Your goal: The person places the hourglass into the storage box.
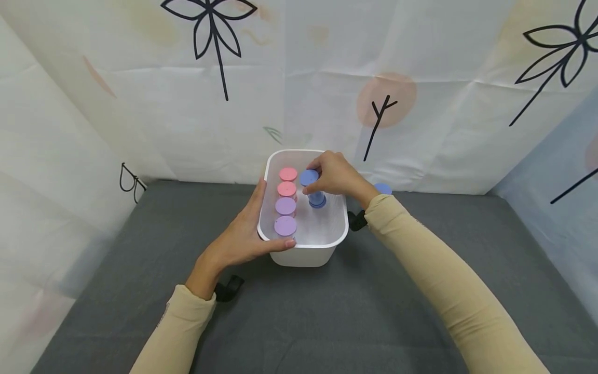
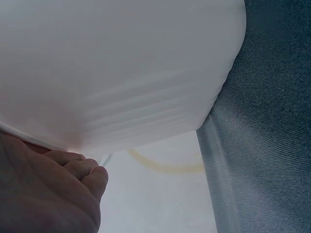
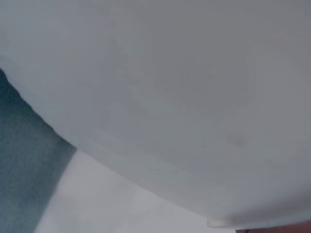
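Observation:
A white plastic bin (image 1: 310, 255) stands on the grey cloth, filling most of both wrist views. My left hand (image 1: 245, 228) holds its near left corner, thumb laid over the front rim and fingers along the left side. The left wrist view shows those fingers (image 2: 80, 170) bent at the bin's rim. Inside the bin, my right hand (image 1: 338, 174) pinches a small blue-lidded jar (image 1: 309, 177) by its lid, with its blue lower part tilted down toward the bin floor. Two pink-lidded jars (image 1: 287, 189) and two purple-lidded jars (image 1: 285, 225) line the bin's left side.
Outside the bin, another blue lid (image 1: 383, 188) shows partly hidden behind my right wrist. A white patterned curtain (image 1: 322, 78) hangs close behind the bin. The grey cloth (image 1: 299, 322) covers the table. Dark straps (image 1: 229, 288) sit at both wrists.

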`<action>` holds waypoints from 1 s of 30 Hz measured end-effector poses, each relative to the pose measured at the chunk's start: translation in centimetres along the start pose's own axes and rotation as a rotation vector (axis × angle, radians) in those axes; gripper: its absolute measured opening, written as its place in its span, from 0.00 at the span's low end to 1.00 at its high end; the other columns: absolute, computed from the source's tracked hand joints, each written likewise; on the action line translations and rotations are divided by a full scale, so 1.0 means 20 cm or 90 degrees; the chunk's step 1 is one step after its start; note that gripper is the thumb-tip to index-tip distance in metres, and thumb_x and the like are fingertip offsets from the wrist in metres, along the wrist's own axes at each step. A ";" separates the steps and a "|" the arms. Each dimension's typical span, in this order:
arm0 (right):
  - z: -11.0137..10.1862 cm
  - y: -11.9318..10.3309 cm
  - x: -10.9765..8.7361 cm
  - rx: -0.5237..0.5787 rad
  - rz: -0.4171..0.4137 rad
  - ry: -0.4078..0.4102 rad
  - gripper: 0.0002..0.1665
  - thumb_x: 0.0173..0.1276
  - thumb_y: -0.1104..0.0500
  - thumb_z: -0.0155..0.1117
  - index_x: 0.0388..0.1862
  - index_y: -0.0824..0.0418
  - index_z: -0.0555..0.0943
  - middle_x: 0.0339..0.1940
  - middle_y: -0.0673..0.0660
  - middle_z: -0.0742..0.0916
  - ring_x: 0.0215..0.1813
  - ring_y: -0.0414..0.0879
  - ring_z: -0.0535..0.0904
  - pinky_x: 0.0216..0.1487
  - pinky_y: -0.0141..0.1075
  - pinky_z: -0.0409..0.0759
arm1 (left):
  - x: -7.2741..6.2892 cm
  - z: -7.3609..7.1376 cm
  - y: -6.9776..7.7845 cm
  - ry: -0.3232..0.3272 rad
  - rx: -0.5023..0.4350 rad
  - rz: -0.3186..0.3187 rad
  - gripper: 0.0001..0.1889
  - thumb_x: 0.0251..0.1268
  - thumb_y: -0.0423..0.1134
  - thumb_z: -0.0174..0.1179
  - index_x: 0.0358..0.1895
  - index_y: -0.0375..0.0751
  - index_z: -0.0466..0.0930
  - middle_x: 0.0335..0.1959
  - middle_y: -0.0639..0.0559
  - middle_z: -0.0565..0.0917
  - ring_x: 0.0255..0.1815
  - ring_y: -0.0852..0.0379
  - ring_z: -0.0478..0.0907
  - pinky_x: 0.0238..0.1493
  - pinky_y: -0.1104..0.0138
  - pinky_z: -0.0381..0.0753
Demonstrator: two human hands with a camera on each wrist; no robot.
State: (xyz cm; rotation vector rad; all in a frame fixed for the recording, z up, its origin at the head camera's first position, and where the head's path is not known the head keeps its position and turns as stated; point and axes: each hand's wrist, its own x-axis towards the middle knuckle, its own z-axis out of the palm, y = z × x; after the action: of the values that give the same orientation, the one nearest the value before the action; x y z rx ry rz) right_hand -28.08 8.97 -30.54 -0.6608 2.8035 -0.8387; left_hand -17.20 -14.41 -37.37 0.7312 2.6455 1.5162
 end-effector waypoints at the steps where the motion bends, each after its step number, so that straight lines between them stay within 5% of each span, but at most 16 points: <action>1: 0.01 0.00 0.01 -0.007 0.000 0.002 0.30 0.52 0.57 0.85 0.53 0.66 0.87 0.43 0.58 0.90 0.43 0.48 0.83 0.46 0.40 0.80 | 0.00 0.00 0.00 0.000 0.001 0.000 0.71 0.48 0.61 0.78 0.83 0.60 0.27 0.83 0.61 0.41 0.77 0.50 0.58 0.69 0.44 0.64; 13: 0.04 0.00 0.03 -0.048 -0.012 0.005 0.35 0.50 0.57 0.86 0.56 0.71 0.85 0.48 0.62 0.90 0.50 0.51 0.85 0.59 0.43 0.74 | 0.01 0.00 0.00 -0.011 0.002 0.010 0.71 0.49 0.61 0.77 0.83 0.60 0.26 0.83 0.63 0.37 0.79 0.50 0.53 0.70 0.43 0.62; 30: 0.08 -0.01 0.04 -0.088 -0.001 0.018 0.36 0.50 0.54 0.86 0.55 0.71 0.84 0.47 0.62 0.89 0.50 0.52 0.83 0.56 0.43 0.78 | 0.00 -0.01 -0.01 -0.014 0.015 0.002 0.70 0.50 0.61 0.76 0.82 0.60 0.25 0.84 0.59 0.37 0.80 0.49 0.51 0.71 0.42 0.61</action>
State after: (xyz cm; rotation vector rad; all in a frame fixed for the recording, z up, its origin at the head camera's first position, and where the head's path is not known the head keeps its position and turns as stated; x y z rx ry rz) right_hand -28.28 7.71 -31.68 -0.6749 2.9067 -0.6643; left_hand -17.31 -14.55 -37.41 0.7494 2.6527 1.4708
